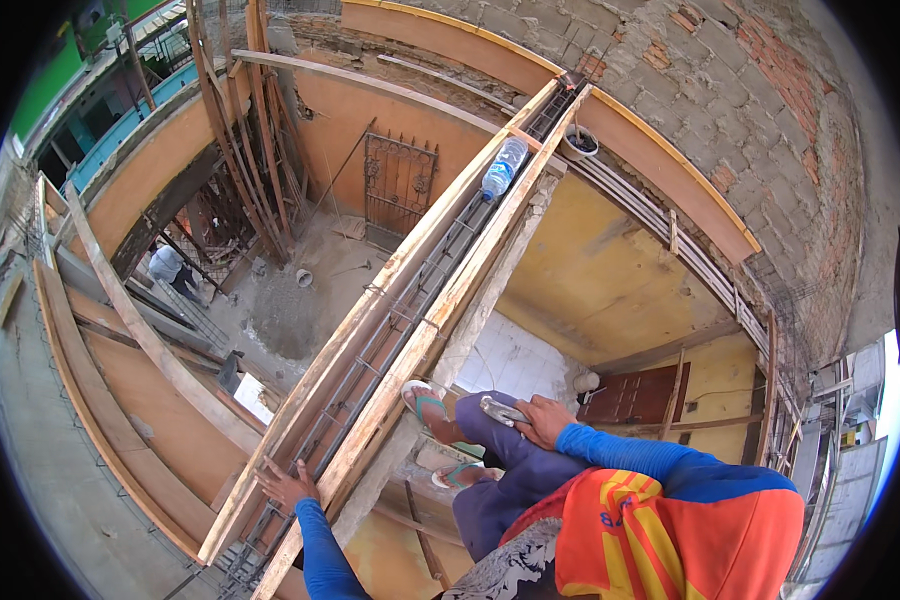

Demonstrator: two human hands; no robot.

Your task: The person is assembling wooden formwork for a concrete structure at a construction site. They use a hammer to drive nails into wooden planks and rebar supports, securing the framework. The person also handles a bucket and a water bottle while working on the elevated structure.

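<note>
My left hand (288, 485) lies with its fingers spread across the near end of a long wooden formwork trough, touching its edge and the steel inside. A rebar cage (398, 318) of thin bars and stirrups runs along the trough between two upright boards, the left board (310, 385) and the right board (395, 405). In my right hand (545, 421), resting on my knee, is a pair of metal pincers (500, 409), their head pointing left. A clear plastic water bottle (506, 168) with a blue label lies on the trough farther off.
A dark bucket (578, 143) hangs beside the trough's far end. My sandalled feet (426, 402) rest on the narrow wall ledge, high above the rooms. Far below on the left, a person (167, 265) bends over. Wooden poles (260, 130) and a metal grille (398, 180) stand against walls.
</note>
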